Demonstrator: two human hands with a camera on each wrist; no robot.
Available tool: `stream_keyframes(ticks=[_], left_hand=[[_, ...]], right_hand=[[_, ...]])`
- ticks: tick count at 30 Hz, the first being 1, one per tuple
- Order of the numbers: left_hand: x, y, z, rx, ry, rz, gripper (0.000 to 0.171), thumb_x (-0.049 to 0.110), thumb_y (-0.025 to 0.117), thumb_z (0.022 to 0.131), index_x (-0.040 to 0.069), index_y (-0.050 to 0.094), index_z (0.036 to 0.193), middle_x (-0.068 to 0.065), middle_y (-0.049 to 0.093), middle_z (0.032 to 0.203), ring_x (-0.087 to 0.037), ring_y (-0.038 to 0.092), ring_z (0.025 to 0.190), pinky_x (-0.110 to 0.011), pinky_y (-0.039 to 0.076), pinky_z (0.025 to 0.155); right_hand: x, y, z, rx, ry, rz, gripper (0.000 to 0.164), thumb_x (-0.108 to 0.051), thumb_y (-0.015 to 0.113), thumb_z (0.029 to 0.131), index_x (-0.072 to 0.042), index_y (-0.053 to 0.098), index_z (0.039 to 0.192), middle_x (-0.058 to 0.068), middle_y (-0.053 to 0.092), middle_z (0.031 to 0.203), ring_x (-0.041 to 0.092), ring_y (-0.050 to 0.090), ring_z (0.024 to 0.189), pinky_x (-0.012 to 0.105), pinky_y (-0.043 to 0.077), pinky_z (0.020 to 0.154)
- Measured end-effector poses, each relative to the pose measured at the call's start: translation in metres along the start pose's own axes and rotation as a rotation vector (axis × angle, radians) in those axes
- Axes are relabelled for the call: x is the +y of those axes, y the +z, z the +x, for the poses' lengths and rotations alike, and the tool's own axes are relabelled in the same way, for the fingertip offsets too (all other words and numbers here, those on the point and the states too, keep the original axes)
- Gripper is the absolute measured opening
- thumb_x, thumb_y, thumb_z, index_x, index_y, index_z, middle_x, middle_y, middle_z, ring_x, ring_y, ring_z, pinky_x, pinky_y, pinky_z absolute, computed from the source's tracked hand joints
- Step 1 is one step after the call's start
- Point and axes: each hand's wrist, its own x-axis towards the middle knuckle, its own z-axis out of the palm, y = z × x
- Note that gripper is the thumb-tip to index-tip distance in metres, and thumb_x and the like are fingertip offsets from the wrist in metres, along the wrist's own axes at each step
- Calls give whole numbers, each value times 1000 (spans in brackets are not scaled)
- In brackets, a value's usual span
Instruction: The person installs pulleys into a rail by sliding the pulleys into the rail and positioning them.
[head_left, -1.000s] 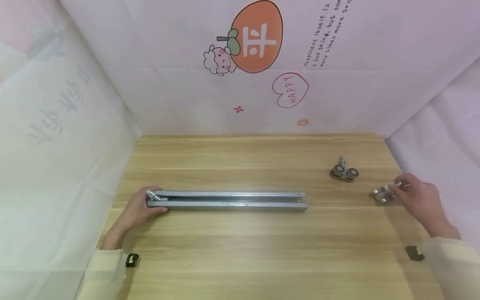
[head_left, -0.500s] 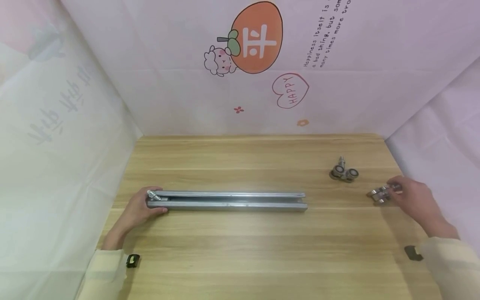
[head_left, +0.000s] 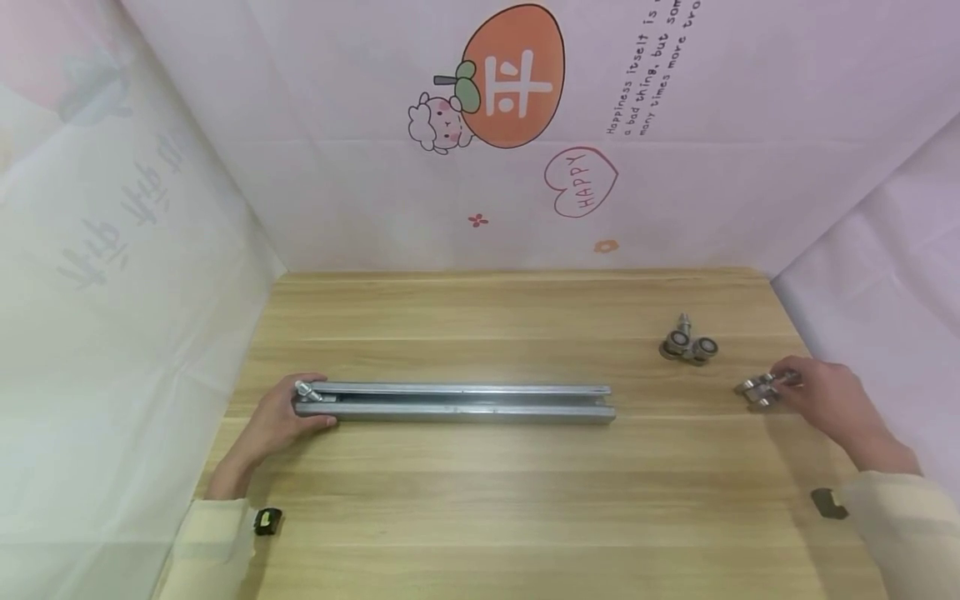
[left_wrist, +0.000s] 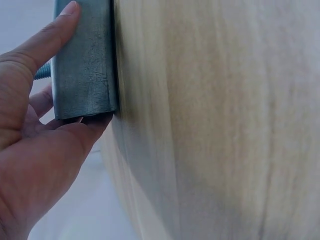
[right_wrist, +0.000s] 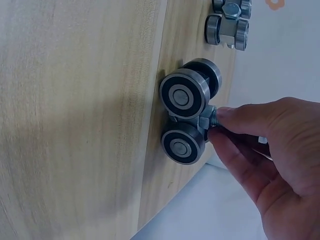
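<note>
A long metal C-channel rail (head_left: 525,411) lies across the table with its slot facing up. My left hand (head_left: 273,421) holds its left end, thumb along the near side and fingers round the end and far side. A bolt (head_left: 307,391) sticks up out of the slot at that end; its threads show in the left wrist view. At the right, my right hand (head_left: 836,408) pinches the threaded bolt of a roller trolley (right_wrist: 184,100) between thumb and fingers. The trolley's wheels stand close over the wood. Part of its bolt is hidden by the fingertips.
A second roller trolley (head_left: 687,347) rests farther back on the wooden table (head_left: 465,500), left of the right hand, its bolt pointing to the back wall. Printed white cloth (head_left: 337,192) walls the table at the back and both sides.
My right hand has shifted slightly left with the trolley, and the bolt it pinches has tipped lower. My left hand and the rail have stayed in place.
</note>
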Motion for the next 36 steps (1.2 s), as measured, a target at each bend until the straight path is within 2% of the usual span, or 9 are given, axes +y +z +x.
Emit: stream_keyframes(ticks=[9, 20, 36], left_hand=[[-3, 2, -1, -3, -11, -28, 80, 33, 86, 68, 2, 54, 134, -27, 55, 132, -44, 49, 121, -63, 35, 104], [-5, 3, 0, 4, -5, -17, 80, 35, 85, 68, 3, 54, 133, -27, 55, 132, -44, 50, 120, -62, 35, 104], [-4, 2, 0, 8, 3, -11, 77, 32, 85, 68, 3, 55, 133, -27, 56, 132, -44, 50, 120, -63, 36, 103]], right_hand=[[0, 1, 4, -47, -11, -37, 14, -2, 76, 71, -4, 71, 83, 13, 72, 76, 34, 65, 66, 57, 51, 62], [-6, -2, 6, -121, -9, -51, 12, -7, 76, 73, -3, 73, 83, 16, 72, 78, 38, 65, 69, 58, 52, 65], [-8, -7, 9, -139, -27, -70, 12, -7, 78, 70, -4, 73, 81, 14, 72, 76, 33, 65, 65, 56, 53, 61]])
